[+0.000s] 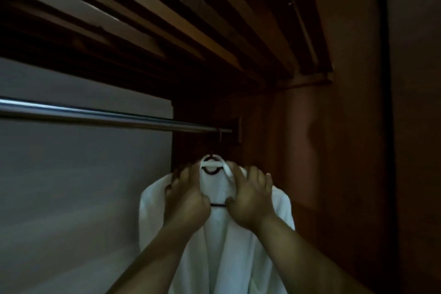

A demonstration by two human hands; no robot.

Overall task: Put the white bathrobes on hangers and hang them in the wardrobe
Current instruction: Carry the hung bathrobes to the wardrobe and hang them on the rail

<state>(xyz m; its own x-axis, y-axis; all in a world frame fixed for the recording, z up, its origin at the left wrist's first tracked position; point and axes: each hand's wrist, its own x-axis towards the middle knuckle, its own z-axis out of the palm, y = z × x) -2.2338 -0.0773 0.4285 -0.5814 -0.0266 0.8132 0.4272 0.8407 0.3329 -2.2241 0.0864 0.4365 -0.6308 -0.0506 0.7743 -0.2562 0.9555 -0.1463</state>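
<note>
Here, inside the wardrobe (pixel 310 150), a white bathrobe (pixel 222 258) hangs on the rail (pixel 107 116) and gets squared up.
Its hanger (pixel 217 205) hooks over the rail's far right end, close to the side wall, beneath a slatted shelf (pixel 167 19). The left hand (pixel 186 196) and right hand (pixel 250 198) each grasp the cloth at a shoulder beside the collar, fingers curled over the top and thumbs near the dark crossbar. The step probably goes best with both shoulders tugged evenly until the collar sits centred under the hook, then a gentle let-go so nothing swings into the wall.
</note>
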